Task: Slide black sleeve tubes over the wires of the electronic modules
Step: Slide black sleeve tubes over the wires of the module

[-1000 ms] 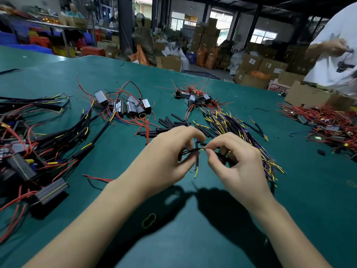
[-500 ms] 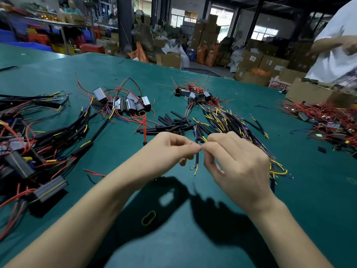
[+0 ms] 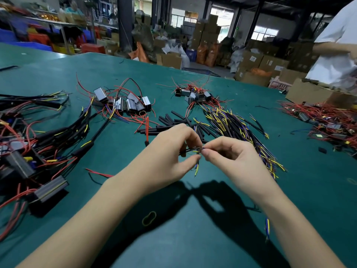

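My left hand (image 3: 166, 157) and my right hand (image 3: 233, 161) meet above the green table (image 3: 193, 238), fingertips almost touching. Between them runs a thin black sleeve tube (image 3: 190, 150) with yellow and blue wire ends (image 3: 196, 168) hanging below it. The left fingers pinch the tube and wires; the right thumb and forefinger pinch its right end. Loose black sleeve tubes (image 3: 170, 123) lie just beyond my hands. Silver-and-black modules (image 3: 123, 104) with red wires sit behind them at left, and a second cluster of modules (image 3: 195, 94) at centre.
Sleeved wire bundles (image 3: 237, 128) with yellow tips fan out at right. Larger modules and black cables (image 3: 38, 151) crowd the left side. A red-wire pile (image 3: 328, 122) lies far right, next to a cardboard box (image 3: 309, 91) and a person in white (image 3: 340, 45). A rubber band (image 3: 149, 218) lies near me.
My hands have risen slightly and shifted their grip. The right fingers now pinch the tube's end at the left fingertips, and the wire ends hang lower.
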Available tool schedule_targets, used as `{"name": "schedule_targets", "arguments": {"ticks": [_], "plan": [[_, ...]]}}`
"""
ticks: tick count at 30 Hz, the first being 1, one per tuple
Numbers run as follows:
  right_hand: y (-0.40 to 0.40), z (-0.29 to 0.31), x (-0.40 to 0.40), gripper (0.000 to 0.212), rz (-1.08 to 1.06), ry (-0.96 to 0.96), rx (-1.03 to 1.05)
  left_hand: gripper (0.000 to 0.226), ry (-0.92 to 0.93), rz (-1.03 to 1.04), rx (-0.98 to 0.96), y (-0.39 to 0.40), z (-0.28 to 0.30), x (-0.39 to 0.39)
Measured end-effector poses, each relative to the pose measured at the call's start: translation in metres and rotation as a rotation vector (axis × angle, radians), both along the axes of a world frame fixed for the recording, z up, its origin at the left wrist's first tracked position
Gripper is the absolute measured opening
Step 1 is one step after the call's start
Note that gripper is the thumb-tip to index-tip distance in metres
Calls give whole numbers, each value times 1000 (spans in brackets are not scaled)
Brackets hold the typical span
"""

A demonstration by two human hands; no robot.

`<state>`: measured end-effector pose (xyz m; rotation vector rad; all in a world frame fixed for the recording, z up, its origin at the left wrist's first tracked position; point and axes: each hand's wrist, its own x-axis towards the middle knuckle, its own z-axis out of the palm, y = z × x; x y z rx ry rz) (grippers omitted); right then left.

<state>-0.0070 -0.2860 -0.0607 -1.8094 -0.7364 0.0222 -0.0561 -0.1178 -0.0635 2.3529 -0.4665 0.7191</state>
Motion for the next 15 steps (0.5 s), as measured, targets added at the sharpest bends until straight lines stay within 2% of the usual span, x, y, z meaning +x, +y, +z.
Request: {"name": "schedule_targets", "arguments": {"ticks": [4,9,12,15], "plan": [[-1,3,-1,12,21,19,-18,5,-193,76,237,1,2,-1],[-6,7,0,13,65,71,-4,6,-294,40,344,1,3,-1],[-6,4,2,13,34,29,-32,4,-195,-5,184,-1,1,-2],[-5,0,2,12,-79,-226,-87,8,-63,-4,-144,-8,-1,-2]]}}
